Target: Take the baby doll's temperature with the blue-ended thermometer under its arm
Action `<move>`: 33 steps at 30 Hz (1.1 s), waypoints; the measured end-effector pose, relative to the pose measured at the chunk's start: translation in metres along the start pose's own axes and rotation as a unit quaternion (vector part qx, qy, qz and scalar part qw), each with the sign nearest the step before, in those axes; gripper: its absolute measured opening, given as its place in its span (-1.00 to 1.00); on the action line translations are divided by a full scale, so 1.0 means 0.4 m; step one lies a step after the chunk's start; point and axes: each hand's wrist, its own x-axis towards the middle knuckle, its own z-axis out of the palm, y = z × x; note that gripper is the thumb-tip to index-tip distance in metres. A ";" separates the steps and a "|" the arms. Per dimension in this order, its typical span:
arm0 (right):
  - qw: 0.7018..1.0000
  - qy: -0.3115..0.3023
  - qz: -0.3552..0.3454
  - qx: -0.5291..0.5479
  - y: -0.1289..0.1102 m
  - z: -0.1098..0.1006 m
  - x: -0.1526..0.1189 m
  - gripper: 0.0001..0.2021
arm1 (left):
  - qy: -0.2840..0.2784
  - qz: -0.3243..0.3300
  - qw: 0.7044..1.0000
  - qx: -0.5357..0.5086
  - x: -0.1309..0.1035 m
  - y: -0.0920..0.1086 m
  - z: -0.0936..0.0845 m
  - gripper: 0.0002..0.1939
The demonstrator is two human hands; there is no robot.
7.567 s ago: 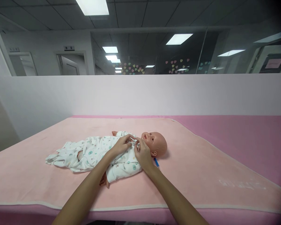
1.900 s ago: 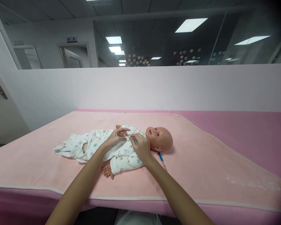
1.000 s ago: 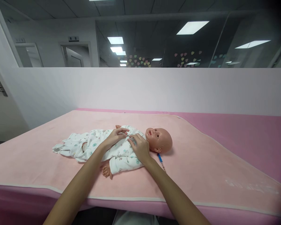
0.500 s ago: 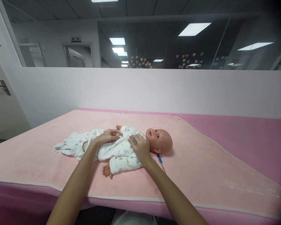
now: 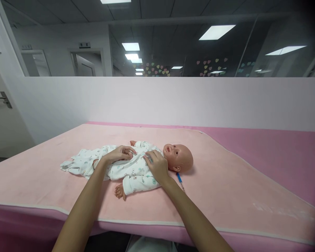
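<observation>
Bald plastic baby doll (image 5: pixel 181 157) on its back, peach cloth mat (image 5: pixel 225 192).
Left hand (image 5: pixel 120 153) half-curled, right hand (image 5: pixel 158 166) part-open at white printed outfit (image 5: pixel 140 182); grips: can't tell. Uneven tugging could skew it.

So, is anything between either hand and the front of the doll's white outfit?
Nothing visible stands in the way: the left hand and right hand are both at the front of the outfit. The blue-ended item lies off to the side, near the head.
</observation>
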 end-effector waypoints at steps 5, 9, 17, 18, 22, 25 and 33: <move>0.994 -0.027 -0.094 -0.049 -0.037 0.006 0.018 -0.76 | 0.040 -0.008 0.999 -0.034 0.009 -0.016 -0.003 -0.61; 0.988 -0.094 -0.118 -0.035 -0.094 0.043 0.047 -0.75 | 0.060 -0.010 0.995 -0.077 0.018 -0.040 -0.009 -0.61; 0.993 -0.107 -0.049 0.019 -0.109 0.060 0.057 -0.77 | 0.064 -0.016 0.992 -0.103 0.025 -0.058 -0.015 -0.57; 0.993 -0.104 -0.041 0.024 -0.107 0.058 0.054 -0.78 | 0.064 -0.019 0.992 -0.105 0.025 -0.057 -0.016 -0.57; 0.996 -0.084 -0.019 0.033 -0.103 0.055 0.048 -0.78 | 0.061 -0.022 0.992 -0.113 0.025 -0.061 -0.021 -0.58; 0.997 -0.074 -0.022 0.031 -0.103 0.057 0.048 -0.83 | 0.072 -0.021 0.990 -0.122 0.029 -0.069 -0.025 -0.56; 0.997 -0.065 -0.038 -0.001 -0.103 0.056 0.047 -0.95 | 0.073 -0.022 0.986 -0.146 0.033 -0.078 -0.028 -0.59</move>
